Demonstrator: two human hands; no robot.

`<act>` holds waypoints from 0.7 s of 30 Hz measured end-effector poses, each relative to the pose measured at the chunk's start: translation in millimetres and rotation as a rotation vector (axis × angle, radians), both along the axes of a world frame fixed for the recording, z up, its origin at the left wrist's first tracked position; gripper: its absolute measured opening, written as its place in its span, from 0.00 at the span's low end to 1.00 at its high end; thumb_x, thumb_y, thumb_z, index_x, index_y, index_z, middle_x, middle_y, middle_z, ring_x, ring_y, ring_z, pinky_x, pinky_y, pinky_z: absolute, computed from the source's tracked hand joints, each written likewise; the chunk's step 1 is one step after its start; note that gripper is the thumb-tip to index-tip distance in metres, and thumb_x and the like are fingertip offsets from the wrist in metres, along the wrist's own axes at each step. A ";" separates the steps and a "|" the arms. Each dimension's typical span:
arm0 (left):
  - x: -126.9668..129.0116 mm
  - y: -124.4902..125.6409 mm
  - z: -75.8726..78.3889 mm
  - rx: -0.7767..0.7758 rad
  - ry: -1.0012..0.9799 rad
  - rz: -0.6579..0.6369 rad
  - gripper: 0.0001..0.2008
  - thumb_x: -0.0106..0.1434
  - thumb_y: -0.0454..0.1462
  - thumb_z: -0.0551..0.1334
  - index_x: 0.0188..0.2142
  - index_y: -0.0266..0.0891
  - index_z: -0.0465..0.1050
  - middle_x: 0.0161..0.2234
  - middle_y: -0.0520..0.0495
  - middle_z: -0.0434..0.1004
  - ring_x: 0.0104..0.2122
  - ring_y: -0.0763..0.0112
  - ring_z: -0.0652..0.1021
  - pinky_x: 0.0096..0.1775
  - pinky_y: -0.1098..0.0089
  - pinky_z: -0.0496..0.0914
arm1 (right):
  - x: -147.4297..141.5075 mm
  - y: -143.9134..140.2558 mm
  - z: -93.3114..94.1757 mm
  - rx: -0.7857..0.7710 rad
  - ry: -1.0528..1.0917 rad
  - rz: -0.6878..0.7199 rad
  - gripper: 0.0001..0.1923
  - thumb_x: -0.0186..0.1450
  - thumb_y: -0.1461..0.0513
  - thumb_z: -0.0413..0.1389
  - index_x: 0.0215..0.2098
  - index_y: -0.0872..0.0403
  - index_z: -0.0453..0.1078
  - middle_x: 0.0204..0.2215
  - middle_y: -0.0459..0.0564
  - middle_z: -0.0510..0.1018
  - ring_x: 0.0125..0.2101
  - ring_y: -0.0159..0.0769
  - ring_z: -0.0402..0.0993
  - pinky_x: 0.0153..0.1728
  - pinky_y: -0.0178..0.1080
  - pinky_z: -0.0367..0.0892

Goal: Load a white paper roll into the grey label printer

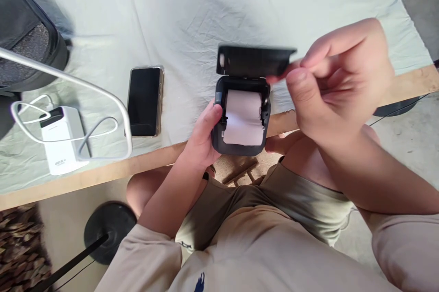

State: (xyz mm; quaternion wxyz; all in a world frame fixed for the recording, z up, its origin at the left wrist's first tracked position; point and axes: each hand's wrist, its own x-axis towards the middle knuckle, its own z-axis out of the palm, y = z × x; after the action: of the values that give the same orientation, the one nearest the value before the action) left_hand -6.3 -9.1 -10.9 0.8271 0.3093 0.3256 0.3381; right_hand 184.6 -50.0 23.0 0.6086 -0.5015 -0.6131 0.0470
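1. Beyond the fingers, a pale cloth [206, 8] covers the table, giving loose items a soft bed.
2. Left of the fingers lie a phone [144, 101] and a white power bank [61, 143], parked out of the way.
3. The left hand [202, 138] cups the small printer [242, 118] from beneath, fingers wrapped round its side to steady it above the lap.
4. The right hand [338, 83] has its fingertips pressed together on the raised lid [254, 60], keeping the paper roll [244, 122] exposed.

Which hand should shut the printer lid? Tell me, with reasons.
Right, probably. The right hand already pinches the open lid, while the left hand grips the printer body and steadies it.
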 end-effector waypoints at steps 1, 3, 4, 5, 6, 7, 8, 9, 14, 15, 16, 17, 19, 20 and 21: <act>-0.1 -0.1 -1.2 0.000 0.022 0.017 0.17 0.70 0.52 0.71 0.45 0.43 0.84 0.48 0.46 0.90 0.55 0.48 0.87 0.52 0.57 0.85 | 0.5 -0.3 0.2 -0.013 -0.047 -0.009 0.07 0.72 0.63 0.62 0.38 0.47 0.68 0.29 0.41 0.80 0.30 0.34 0.81 0.31 0.40 0.69; 0.1 0.0 -3.9 0.001 0.060 0.041 0.19 0.71 0.55 0.70 0.47 0.44 0.83 0.48 0.45 0.89 0.57 0.46 0.86 0.52 0.57 0.85 | 2.5 -2.2 1.9 -0.129 -0.224 -0.011 0.03 0.72 0.62 0.61 0.39 0.48 0.72 0.35 0.44 0.85 0.32 0.33 0.81 0.33 0.40 0.70; 0.2 0.2 -5.2 0.002 0.076 0.032 0.20 0.70 0.55 0.70 0.49 0.44 0.83 0.49 0.45 0.89 0.58 0.46 0.86 0.53 0.57 0.85 | 3.5 -3.8 3.5 -0.219 -0.327 -0.004 0.01 0.72 0.62 0.61 0.40 0.49 0.74 0.38 0.44 0.86 0.30 0.33 0.79 0.32 0.39 0.69; 0.3 0.4 -6.3 0.003 0.087 0.016 0.21 0.70 0.56 0.70 0.51 0.44 0.83 0.49 0.45 0.89 0.59 0.46 0.85 0.53 0.58 0.85 | 4.0 -5.6 5.8 -0.323 -0.420 0.003 0.03 0.72 0.61 0.60 0.42 0.50 0.77 0.40 0.45 0.87 0.29 0.32 0.78 0.32 0.40 0.69; 0.2 0.7 -7.1 0.010 0.092 0.004 0.22 0.70 0.56 0.71 0.52 0.44 0.83 0.49 0.45 0.88 0.59 0.47 0.85 0.53 0.59 0.85 | 4.0 -7.4 8.8 -0.427 -0.501 0.007 0.07 0.72 0.61 0.59 0.45 0.50 0.79 0.42 0.46 0.88 0.29 0.33 0.78 0.32 0.40 0.67; 0.1 1.0 -7.5 0.024 0.093 -0.003 0.22 0.69 0.56 0.72 0.52 0.44 0.83 0.49 0.45 0.88 0.59 0.48 0.85 0.54 0.60 0.85 | 3.3 -9.1 12.3 -0.525 -0.565 0.007 0.10 0.73 0.60 0.58 0.49 0.50 0.80 0.44 0.47 0.88 0.30 0.34 0.79 0.32 0.41 0.66; -0.1 1.3 -7.6 0.043 0.094 -0.007 0.23 0.67 0.56 0.73 0.52 0.44 0.83 0.48 0.46 0.88 0.59 0.49 0.85 0.54 0.61 0.84 | 2.1 -10.5 16.3 -0.611 -0.614 0.002 0.13 0.73 0.60 0.57 0.52 0.49 0.80 0.47 0.47 0.88 0.31 0.36 0.80 0.31 0.41 0.64; -0.4 1.5 -7.4 0.065 0.094 -0.014 0.24 0.65 0.56 0.75 0.52 0.44 0.83 0.48 0.46 0.88 0.58 0.50 0.85 0.54 0.61 0.84 | 0.4 -11.4 20.5 -0.682 -0.658 -0.007 0.14 0.72 0.59 0.57 0.54 0.48 0.80 0.49 0.47 0.88 0.33 0.39 0.81 0.31 0.41 0.61; -1.6 1.4 -5.5 0.129 0.102 -0.051 0.30 0.60 0.59 0.78 0.55 0.46 0.84 0.48 0.48 0.88 0.52 0.58 0.86 0.53 0.66 0.83 | -7.1 -8.6 31.6 -0.937 -0.805 -0.048 0.16 0.72 0.57 0.58 0.57 0.45 0.78 0.40 0.50 0.89 0.35 0.47 0.83 0.30 0.42 0.52; -1.7 1.0 -5.3 0.129 0.101 -0.047 0.29 0.62 0.58 0.78 0.55 0.46 0.84 0.48 0.48 0.88 0.51 0.59 0.86 0.51 0.67 0.83 | -7.4 -6.9 29.9 -0.957 -0.808 -0.053 0.15 0.72 0.57 0.59 0.55 0.46 0.78 0.36 0.50 0.88 0.32 0.47 0.82 0.30 0.42 0.53; -1.7 0.5 -5.2 0.123 0.102 -0.040 0.27 0.63 0.57 0.77 0.55 0.45 0.84 0.47 0.48 0.88 0.51 0.60 0.86 0.50 0.68 0.83 | -7.2 -5.0 26.8 -0.957 -0.802 -0.057 0.14 0.70 0.57 0.60 0.53 0.46 0.79 0.33 0.50 0.87 0.30 0.47 0.81 0.29 0.42 0.54; -1.5 0.0 -5.0 0.112 0.108 -0.030 0.24 0.65 0.54 0.77 0.54 0.45 0.84 0.46 0.48 0.88 0.52 0.60 0.87 0.48 0.69 0.83 | -6.5 -3.4 22.9 -0.940 -0.791 -0.063 0.13 0.68 0.57 0.62 0.51 0.47 0.80 0.31 0.50 0.85 0.28 0.46 0.79 0.29 0.42 0.55; -0.5 -0.8 -4.0 0.075 0.143 -0.007 0.17 0.68 0.49 0.75 0.51 0.44 0.84 0.44 0.49 0.88 0.55 0.59 0.86 0.49 0.70 0.82 | -4.0 -1.4 15.0 -0.875 -0.761 -0.080 0.12 0.64 0.57 0.64 0.47 0.47 0.81 0.28 0.50 0.84 0.25 0.45 0.77 0.28 0.42 0.56; 0.3 -0.9 -3.1 0.051 0.170 0.006 0.14 0.69 0.47 0.73 0.49 0.44 0.84 0.43 0.48 0.89 0.56 0.58 0.86 0.50 0.69 0.82 | -2.3 -1.5 12.2 -0.840 -0.733 -0.078 0.13 0.63 0.58 0.64 0.46 0.47 0.81 0.27 0.49 0.83 0.24 0.44 0.76 0.27 0.42 0.56; 1.3 -0.8 -1.8 0.028 0.196 0.018 0.12 0.70 0.46 0.71 0.48 0.43 0.84 0.43 0.48 0.89 0.58 0.57 0.86 0.53 0.68 0.82 | -0.1 -2.4 10.8 -0.806 -0.686 -0.061 0.15 0.62 0.59 0.64 0.47 0.47 0.81 0.27 0.48 0.83 0.23 0.42 0.75 0.26 0.41 0.56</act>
State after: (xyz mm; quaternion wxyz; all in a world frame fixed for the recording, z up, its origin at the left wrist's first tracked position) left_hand -4.9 -9.9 -12.7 0.7838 0.3495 0.4028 0.3181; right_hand 184.5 -52.4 33.8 0.1332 -0.6997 -0.6955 0.0944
